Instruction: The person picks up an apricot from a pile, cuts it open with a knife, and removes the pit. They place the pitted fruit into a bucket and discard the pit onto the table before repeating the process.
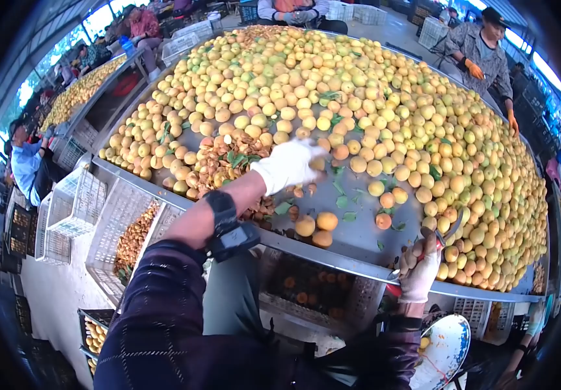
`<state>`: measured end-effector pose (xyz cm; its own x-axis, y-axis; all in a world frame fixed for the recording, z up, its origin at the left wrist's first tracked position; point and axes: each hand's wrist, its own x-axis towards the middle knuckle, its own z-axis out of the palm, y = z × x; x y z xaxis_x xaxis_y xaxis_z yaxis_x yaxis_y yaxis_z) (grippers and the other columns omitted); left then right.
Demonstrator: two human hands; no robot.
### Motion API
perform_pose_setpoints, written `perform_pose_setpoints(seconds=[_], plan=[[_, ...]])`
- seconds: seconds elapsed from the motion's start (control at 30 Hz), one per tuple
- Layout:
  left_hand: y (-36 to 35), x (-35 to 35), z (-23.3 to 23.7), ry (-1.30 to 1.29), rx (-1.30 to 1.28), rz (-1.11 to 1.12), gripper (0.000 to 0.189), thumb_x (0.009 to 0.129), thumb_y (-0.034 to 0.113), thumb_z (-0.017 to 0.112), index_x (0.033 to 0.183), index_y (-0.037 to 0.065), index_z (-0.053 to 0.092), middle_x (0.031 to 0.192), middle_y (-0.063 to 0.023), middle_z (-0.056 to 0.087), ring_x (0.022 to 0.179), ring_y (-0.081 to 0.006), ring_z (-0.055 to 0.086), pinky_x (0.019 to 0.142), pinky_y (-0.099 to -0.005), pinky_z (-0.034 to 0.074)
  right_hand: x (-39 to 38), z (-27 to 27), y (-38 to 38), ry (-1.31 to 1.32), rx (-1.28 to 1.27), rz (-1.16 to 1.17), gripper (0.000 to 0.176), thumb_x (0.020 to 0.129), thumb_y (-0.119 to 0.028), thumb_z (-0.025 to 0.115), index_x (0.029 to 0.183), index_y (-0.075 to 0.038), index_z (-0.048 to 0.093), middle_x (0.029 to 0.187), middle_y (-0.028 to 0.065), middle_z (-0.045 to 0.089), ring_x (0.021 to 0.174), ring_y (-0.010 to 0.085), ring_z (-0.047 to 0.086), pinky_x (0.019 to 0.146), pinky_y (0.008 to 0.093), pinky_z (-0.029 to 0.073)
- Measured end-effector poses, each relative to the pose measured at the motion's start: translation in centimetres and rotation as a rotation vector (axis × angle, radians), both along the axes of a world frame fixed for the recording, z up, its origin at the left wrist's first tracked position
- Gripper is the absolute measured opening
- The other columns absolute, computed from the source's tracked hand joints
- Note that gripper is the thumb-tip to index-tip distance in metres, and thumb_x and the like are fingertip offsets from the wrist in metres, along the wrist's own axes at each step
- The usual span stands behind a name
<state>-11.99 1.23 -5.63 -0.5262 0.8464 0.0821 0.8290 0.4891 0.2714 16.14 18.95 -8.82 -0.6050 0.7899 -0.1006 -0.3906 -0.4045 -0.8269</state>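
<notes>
Sheet-metal table (365, 246) under a high shed roof, its raised edge running just ahead of the wearer. Apricots (280, 78) covered most of it, yellow to orange, a few greenish, whole and matte, packed close on the far side and to the right. Three loose apricots (326, 221) sat touching near the front edge, deeper orange.

Left hand (291, 168), white-gloved, was at the inner margin of the spread; fingers blurred, so grip or spread could not be told. Right hand (419, 273), also gloved, was curled closed around a curved knife (455, 227) at the front edge, blade up against the fruit.

Brown split pieces (222, 162) were heaped left of the left hand, partly hidden by the forearm and crowding that side. Green leaves (341, 201) littered the bare metal between the hands.

Farther out: wrist device (234, 240) on the left arm; slatted crate (102, 260) below, holding more brown pieces; pale basin (451, 341) lower right. A worker (479, 58) in orange gloves stood across the table, upper right.
</notes>
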Motion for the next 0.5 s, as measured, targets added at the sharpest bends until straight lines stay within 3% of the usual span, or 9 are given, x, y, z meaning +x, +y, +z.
perform_pose_setpoints(seconds=[0.1, 0.17, 0.3, 0.43, 0.47, 0.5], plan=[[1.6, -4.7, -2.3, -0.087, 0.049, 0.361, 0.059, 0.071, 0.044, 0.070, 0.115, 0.008, 0.058, 0.119, -0.0180, 0.053, 0.110, -0.0370, 0.053, 0.086, -0.0419, 0.048, -0.2, 0.2, 0.2, -0.025, -0.036, 0.002, 0.024, 0.096, -0.025, 0.054, 0.104, -0.002, 0.055, 0.053, -0.0039, 0.033, 0.034, 0.0046, 0.024, 0.027, 0.0206, 0.020], [3.4, -4.7, -4.1, 0.025, -0.016, 0.420, 0.060, 0.070, 0.045, 0.070, 0.116, 0.009, 0.057, 0.119, -0.0202, 0.053, 0.108, -0.0377, 0.054, 0.086, -0.0432, 0.049, 0.0, -1.0, 0.7, -0.008, 0.032, 0.015, 0.030, 0.096, -0.028, 0.052, 0.107, 0.000, 0.053, 0.055, -0.0036, 0.033, 0.034, 0.0050, 0.026, 0.027, 0.0205, 0.021], [5.9, -1.0, -4.0, -0.134, 0.054, 0.140, 0.051, 0.072, 0.040, 0.068, 0.113, 0.012, 0.060, 0.116, -0.0179, 0.056, 0.101, -0.0342, 0.059, 0.081, -0.0421, 0.051, -0.1, -0.7, 0.5, -0.026, 0.044, 0.033, 0.034, 0.097, -0.031, 0.050, 0.109, 0.001, 0.051, 0.056, -0.0027, 0.034, 0.035, 0.0057, 0.027, 0.027, 0.0214, 0.023], [4.7, 2.0, -2.3, -0.557, 0.008, -0.331, 0.036, 0.072, 0.036, 0.066, 0.105, 0.021, 0.068, 0.109, -0.0073, 0.064, 0.099, -0.0254, 0.062, 0.085, -0.0363, 0.049, -0.1, -0.6, 0.6, -0.041, 0.058, 0.069, 0.033, 0.100, -0.028, 0.046, 0.117, -0.001, 0.051, 0.059, -0.0043, 0.034, 0.039, 0.0046, 0.029, 0.029, 0.0197, 0.024], [3.0, 2.2, 0.6, -0.546, 0.012, -0.279, 0.034, 0.073, 0.036, 0.066, 0.103, 0.021, 0.070, 0.108, -0.0069, 0.065, 0.098, -0.0271, 0.062, 0.087, -0.0357, 0.047, -0.2, -0.5, 0.5, -0.043, 0.064, 0.058, 0.033, 0.100, -0.028, 0.046, 0.117, -0.001, 0.051, 0.059, -0.0043, 0.034, 0.039, 0.0046, 0.029, 0.029, 0.0197, 0.024], [3.4, 0.8, -0.4, -0.380, 0.079, -0.225, 0.034, 0.073, 0.036, 0.065, 0.103, 0.020, 0.070, 0.106, -0.0083, 0.066, 0.098, -0.0285, 0.062, 0.086, -0.0366, 0.048, -0.3, -0.3, 0.4, -0.052, 0.053, 0.049, 0.032, 0.099, -0.028, 0.048, 0.113, 0.000, 0.051, 0.059, -0.0040, 0.034, 0.037, 0.0050, 0.028, 0.028, 0.0200, 0.024]])
